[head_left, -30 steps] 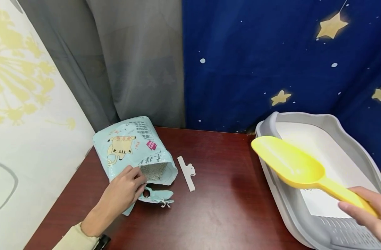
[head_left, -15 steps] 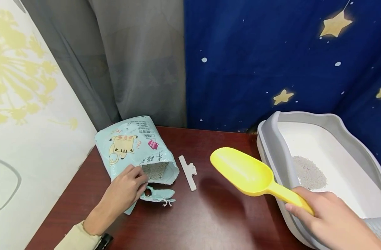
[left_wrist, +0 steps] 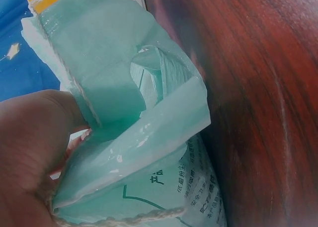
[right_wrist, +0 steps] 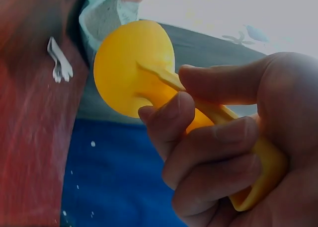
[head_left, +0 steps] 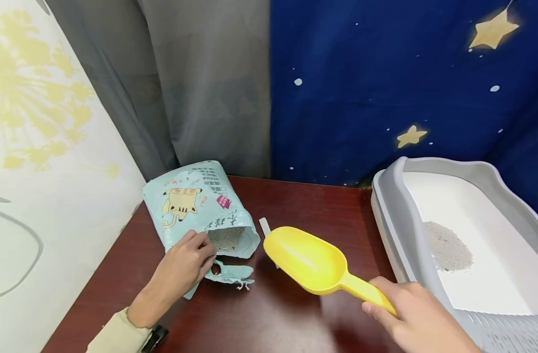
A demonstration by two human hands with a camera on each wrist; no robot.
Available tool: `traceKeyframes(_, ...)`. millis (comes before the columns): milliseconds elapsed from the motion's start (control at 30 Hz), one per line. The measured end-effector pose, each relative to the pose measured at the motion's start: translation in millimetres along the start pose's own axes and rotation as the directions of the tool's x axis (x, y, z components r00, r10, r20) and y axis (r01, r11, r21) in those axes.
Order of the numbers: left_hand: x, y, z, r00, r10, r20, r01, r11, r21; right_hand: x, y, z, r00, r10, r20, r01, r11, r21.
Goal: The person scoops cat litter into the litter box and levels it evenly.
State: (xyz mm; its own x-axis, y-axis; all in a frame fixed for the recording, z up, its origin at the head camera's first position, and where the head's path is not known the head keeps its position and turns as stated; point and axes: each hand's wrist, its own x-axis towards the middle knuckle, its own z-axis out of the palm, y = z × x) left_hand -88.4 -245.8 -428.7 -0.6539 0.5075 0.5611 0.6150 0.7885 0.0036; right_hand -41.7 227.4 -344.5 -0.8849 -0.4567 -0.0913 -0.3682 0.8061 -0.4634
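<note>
**Scoop at the bag mouth**

Your yellow scoop (head_left: 310,262) hangs just above the dark red tabletop (head_left: 295,314), bowl up and empty, its tip pointing at the open mouth of the pale green cat litter bag (head_left: 198,208) and just short of it. The handle runs back and down toward you, into your right hand (head_left: 416,318).

That right hand comes in from the lower right, its fingers (right_wrist: 208,147) curled round the handle and the thumb laid along its top, a firm grasp, as the right wrist view shows.

Your left hand (head_left: 185,264) reaches in from the lower left, the cream sleeve (head_left: 119,338) at the wrist. It rests at the bag's near corner and pinches the torn edge of the opening between thumb and fingers, holding the mouth open; grey litter shows inside.

The bag lies on its side on the left part of the tabletop. A white sealing clip (head_left: 265,226) lies beside the mouth, mostly hidden behind the scoop's bowl. Well to the right stands the grey litter tray (head_left: 397,215), with a small heap of grey litter (head_left: 447,245) on its white floor.
</note>
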Motion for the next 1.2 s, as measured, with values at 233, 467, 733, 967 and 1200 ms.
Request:
traceKeyframes(233,0.6,0.5,0.8,1.000,-0.009,0.003,0.009,1.000,0.006,13.1,-14.4,17.4,0.996,-0.085,-0.007,0.085,0.996,0.024)
traceKeyframes(467,-0.2,1.0,1.7,1.000,-0.007,-0.004,0.007,1.000,0.001,36.7,-31.5,30.8,0.989,-0.136,-0.064,0.141,0.988,0.071)
traceKeyframes(733,-0.6,0.5,3.0,1.000,-0.009,-0.007,0.008,1.000,-0.012,62.8,-41.1,36.3,0.993,-0.115,-0.040,0.118,0.990,0.073)
traceKeyframes(967,-2.1,-0.5,2.5,1.000,-0.021,0.014,0.021,1.000,-0.013,74.4,-57.3,31.2,0.994,-0.105,-0.013,0.104,0.994,-0.009)
traceKeyframes(1200,-1.5,-0.9,1.6,1.000,-0.015,0.009,0.015,1.000,-0.020,85.2,-79.5,17.4,0.992,-0.122,0.014,0.123,0.984,-0.127)
